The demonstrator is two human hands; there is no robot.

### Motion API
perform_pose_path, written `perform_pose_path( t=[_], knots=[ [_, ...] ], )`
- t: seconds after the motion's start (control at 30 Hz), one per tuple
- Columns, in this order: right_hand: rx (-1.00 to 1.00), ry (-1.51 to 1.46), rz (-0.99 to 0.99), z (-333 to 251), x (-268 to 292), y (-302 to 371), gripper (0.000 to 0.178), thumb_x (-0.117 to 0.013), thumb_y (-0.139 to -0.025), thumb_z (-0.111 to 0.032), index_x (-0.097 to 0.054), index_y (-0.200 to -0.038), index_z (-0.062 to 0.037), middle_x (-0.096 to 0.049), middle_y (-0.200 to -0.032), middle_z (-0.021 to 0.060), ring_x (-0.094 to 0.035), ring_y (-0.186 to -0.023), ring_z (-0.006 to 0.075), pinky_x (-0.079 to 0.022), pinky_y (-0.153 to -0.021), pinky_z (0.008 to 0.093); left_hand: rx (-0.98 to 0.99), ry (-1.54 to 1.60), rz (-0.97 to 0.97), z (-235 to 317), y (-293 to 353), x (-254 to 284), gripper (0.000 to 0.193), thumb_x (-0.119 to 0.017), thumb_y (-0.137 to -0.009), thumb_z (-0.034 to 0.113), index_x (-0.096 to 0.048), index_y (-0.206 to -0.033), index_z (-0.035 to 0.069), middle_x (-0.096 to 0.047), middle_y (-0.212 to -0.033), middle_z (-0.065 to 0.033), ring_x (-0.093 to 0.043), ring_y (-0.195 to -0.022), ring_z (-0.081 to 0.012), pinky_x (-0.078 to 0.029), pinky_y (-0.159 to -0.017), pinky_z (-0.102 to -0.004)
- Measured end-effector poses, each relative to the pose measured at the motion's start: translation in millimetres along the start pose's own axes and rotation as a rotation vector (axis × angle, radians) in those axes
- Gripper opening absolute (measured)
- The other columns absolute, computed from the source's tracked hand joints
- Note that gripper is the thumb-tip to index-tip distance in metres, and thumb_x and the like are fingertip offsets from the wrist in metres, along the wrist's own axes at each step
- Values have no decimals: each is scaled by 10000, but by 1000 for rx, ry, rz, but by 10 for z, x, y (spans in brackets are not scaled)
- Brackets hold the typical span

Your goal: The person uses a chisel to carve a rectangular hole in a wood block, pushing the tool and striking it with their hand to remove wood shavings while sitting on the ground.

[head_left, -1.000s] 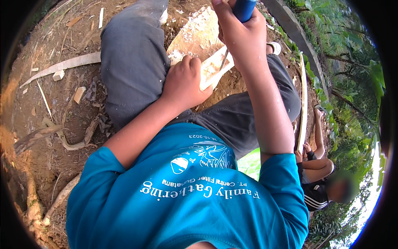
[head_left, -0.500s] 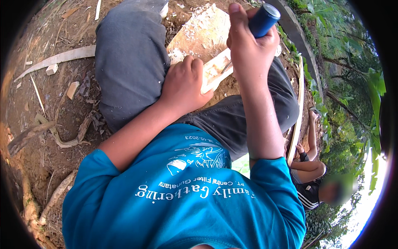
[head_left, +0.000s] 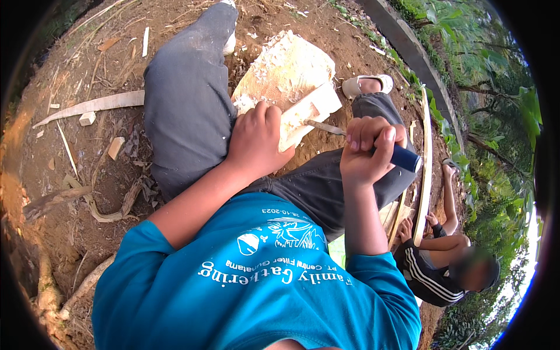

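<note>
My left hand (head_left: 254, 140) is closed on the near left end of a pale wooden block (head_left: 324, 105) with a carved-out hollow. My right hand (head_left: 368, 153) wraps round a blue-handled chisel (head_left: 405, 157), its thumb near the handle's butt end. The chisel slants low across the block, its narrow metal blade pointing left. Its tip meets the wood in or beside the hollow. Beneath the block lies a broad pale slab of wood (head_left: 294, 65), strewn with shavings. My left fingers partly hide the block's near end.
My bent legs (head_left: 189, 99) flank the work. Wood offcuts (head_left: 116, 147) and a curved strip (head_left: 96, 108) lie on the soil at left, near roots (head_left: 119, 207). A long wooden strip (head_left: 424, 175) runs at right. Another person (head_left: 431, 262) sits beyond it, hands at the strip.
My right hand has come down and nearer, tipping the chisel from steep to low, its handle now pointing right. My left hand keeps its hold on the block. The view has shifted slightly.
</note>
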State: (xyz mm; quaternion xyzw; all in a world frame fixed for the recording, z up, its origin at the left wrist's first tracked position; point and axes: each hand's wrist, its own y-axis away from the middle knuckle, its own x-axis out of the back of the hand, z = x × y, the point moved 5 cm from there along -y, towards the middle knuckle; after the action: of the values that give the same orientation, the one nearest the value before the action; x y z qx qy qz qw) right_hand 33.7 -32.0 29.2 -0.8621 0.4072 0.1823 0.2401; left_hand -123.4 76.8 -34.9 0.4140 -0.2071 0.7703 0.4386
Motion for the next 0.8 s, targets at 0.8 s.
perform_pose_path(
  t=[0.8],
  knots=[
    [-270,368,-37,423,-613,-668,281,-700,-1018,-186,-500,-840,-100,-460,-604,-22,-413,-478,67,-357,-451,264,3,-4,47,-75,16,-32,546,-809,-755,339,-502,-1059,6,-572,-1024,-210,-624,-936,-419,-519,-813,-508]
  ],
)
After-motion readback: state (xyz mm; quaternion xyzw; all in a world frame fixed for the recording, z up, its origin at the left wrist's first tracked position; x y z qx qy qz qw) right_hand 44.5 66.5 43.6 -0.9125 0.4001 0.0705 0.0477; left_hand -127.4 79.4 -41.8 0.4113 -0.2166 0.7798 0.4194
